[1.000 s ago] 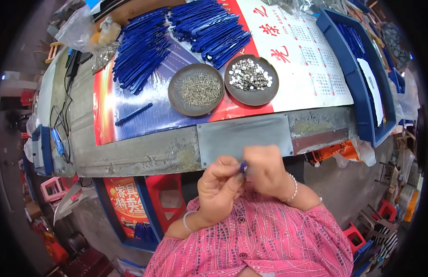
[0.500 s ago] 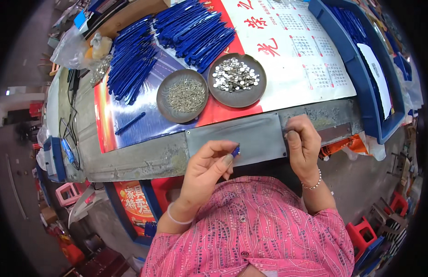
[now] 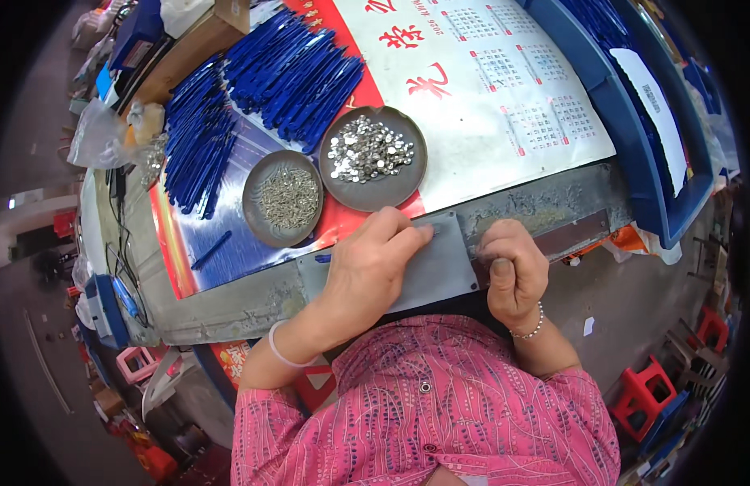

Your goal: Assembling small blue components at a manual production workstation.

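My left hand [image 3: 371, 259] reaches over the grey metal plate [image 3: 440, 279] at the table's front edge, back of the hand up. Its thumb and fingers are closed together; whatever sits between them is hidden. A short blue end of a slim strip [image 3: 322, 258] shows beside that hand, the rest covered. Right of the plate, my right hand [image 3: 514, 271] is curled with the thumb against the bent fingers, and what it holds cannot be made out. Beyond my left hand stand a round dish of silver pins [image 3: 289, 199] and a dish of shiny silver discs [image 3: 370, 151].
Piles of slim blue strips [image 3: 298, 77] lie at the far left, and a single strip [image 3: 211, 250] lies nearer. A blue crate [image 3: 681, 211] bounds the right side. Under the dishes spreads a calendar poster [image 3: 464, 154]. A cardboard box [image 3: 193, 49] stands at the back left.
My left hand has come down onto the plate and turned palm down; the blue piece between its fingers no longer shows there. My right hand stays curled. The view has shifted slightly.
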`<state>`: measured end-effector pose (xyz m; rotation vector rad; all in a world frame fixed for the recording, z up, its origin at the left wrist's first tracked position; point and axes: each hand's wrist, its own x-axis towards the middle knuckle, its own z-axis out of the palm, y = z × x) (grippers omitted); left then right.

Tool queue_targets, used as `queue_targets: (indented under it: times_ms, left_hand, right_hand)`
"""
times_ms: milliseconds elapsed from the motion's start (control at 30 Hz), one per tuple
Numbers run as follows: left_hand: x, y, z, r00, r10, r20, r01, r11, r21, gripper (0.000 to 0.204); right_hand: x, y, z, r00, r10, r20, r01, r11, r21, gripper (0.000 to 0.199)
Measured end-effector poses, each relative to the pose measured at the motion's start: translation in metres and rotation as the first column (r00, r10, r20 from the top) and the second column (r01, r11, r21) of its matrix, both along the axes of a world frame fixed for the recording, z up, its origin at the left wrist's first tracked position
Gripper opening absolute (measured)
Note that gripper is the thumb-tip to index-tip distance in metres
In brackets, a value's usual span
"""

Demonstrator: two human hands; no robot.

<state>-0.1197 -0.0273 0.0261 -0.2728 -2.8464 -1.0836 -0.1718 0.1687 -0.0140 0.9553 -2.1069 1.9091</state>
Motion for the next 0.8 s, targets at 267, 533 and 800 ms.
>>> queue_targets:
  times_ms: [267, 533, 800]
  left_hand:
    - [0.001, -0.019, 0.0, 0.989, -0.145, 0.013, 0.144, 0.961, -0.236, 0.027]
    - [0.037, -0.047, 0.001, 0.998, 0.0, 0.068, 0.015, 0.974, -0.227, 0.033]
    - [-0.006, 0.01, 0.007, 0.991, -0.104, 0.082, 0.119, 0.97, -0.213, 0.022]
  right_hand:
    - [-0.003, -0.003, 0.003, 0.999, 0.033, -0.01, -0.032, 0.996, 0.083, 0.028]
    - [-0.001, -0.001, 0.001, 0.999, 0.029, -0.015, -0.029, 0.999, 0.047, 0.016]
    - [0.0, -0.004, 0.003, 0.999, 0.005, -0.047, -0.001, 0.996, 0.088, 0.015]
